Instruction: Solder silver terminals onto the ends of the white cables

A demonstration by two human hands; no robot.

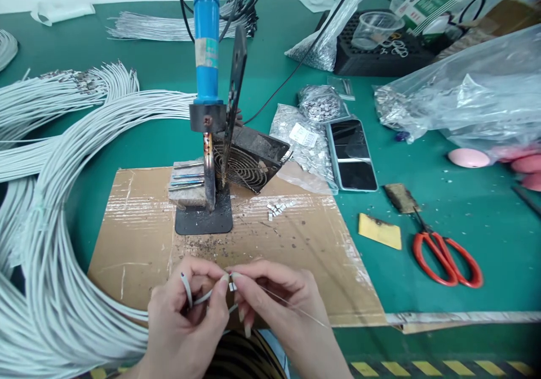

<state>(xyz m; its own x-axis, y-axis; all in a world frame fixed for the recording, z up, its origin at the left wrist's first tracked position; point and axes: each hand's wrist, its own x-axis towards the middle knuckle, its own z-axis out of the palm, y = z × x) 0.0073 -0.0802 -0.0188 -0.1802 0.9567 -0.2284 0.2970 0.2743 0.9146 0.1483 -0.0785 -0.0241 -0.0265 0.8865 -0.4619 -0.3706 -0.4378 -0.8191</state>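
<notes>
My left hand (181, 317) is closed in a pinch on a white cable (186, 290), whose loop curls past the fingers. Opposite it, my right hand (283, 300) pinches too, its fingertips meeting those of the left. A thin silvery wire (306, 313) trails from the right hand toward the lower right. Just below the joined fingertips shows a small shiny metal piece (232, 286); which hand holds it I cannot tell. Both hands are over the front of a cardboard sheet (296, 255).
Behind the hands stands a blue-handled soldering iron (207, 69) on a stand, beside a dark fan (249, 162). White cable bundles (46, 238) fill the left. Small metal pieces (276, 210), a phone (353, 154), a yellow sponge (379, 231) and red-handled scissors (446, 258) lie right.
</notes>
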